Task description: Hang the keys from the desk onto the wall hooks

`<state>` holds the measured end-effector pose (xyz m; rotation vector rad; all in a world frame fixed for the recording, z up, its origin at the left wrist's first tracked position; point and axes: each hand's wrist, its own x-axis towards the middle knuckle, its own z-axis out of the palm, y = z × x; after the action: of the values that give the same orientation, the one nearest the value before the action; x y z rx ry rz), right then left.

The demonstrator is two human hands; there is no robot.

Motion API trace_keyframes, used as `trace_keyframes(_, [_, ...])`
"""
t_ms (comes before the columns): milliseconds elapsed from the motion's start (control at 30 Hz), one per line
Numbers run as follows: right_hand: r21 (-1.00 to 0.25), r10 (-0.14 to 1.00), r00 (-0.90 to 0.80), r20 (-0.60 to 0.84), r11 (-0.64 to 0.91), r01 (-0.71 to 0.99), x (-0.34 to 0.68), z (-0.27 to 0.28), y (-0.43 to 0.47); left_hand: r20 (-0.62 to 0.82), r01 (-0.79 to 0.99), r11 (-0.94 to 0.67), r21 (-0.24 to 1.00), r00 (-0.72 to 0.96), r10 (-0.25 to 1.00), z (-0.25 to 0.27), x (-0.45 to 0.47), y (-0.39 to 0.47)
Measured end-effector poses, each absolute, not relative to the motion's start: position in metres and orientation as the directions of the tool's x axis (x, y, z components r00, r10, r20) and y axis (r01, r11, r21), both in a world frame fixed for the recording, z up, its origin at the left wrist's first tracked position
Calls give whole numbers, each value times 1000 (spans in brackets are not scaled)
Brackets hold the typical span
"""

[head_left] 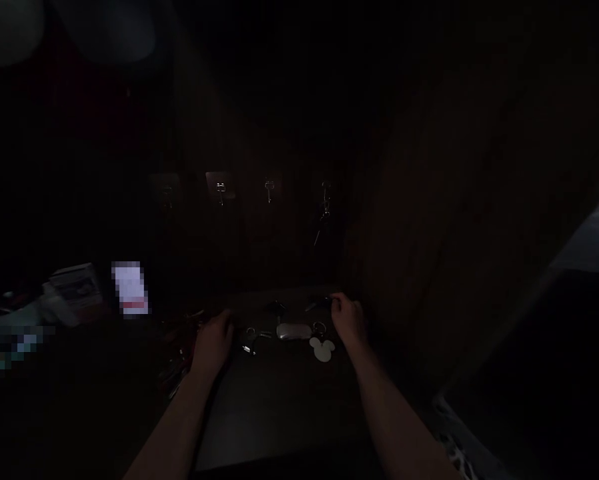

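Observation:
In the dim light, my right hand [348, 319] is closed at the right, its fingertips pinching the end of a dark, slim key-like object [320, 303]. My left hand [215, 337] rests on the left of the surface, back up, its fingers too dark to make out. Beside it lies a tangled heap of reddish, partly shiny items [179, 357]. Between my hands are a silvery oblong piece [294, 331], a key ring [319, 327], a pale mouse-head-shaped tag [322, 350], and small metal keys [249, 348] on a ring. A small dark object [277, 307] lies behind them.
Several key-shaped hooks [269, 189] line the dark back wall; keys [324, 213] hang from the rightmost. At left stand a box [77, 290] and a pale blurred card [131, 288]. A wooden side panel [419, 233] rises on the right.

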<state>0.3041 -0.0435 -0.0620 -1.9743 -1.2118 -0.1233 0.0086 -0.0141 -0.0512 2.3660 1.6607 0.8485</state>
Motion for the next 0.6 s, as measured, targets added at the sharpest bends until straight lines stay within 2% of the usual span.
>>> trace_keyframes(67, [-561,716,509,478,-197,804,302,-59,-44,366,769,-396,501,225,903,-51,9,-14])
trace_keyframes(167, [-536,736,451,506,-142,832,298,-56,-44,446,663,-425,617,150,882,-47,4,-15])
trace_keyframes(333, [-543,763,396,510,-71,837,293,-54,-41,552,626,-344,700,-168,817,-36,-16,-13])
trace_keyframes(400, [-534,769,365,525,-36,844,289,-55,-39,538,651,-294,700,-211,816,-34,-23,-12])
trace_keyframes(500, [-503,788,276,550,49,863,282,-57,-38,502,723,-311,616,-56,863,-36,-24,-10])
trace_keyframes(600, [-490,800,214,560,111,865,276,-58,-39,440,827,-353,437,146,886,-37,-18,-12])
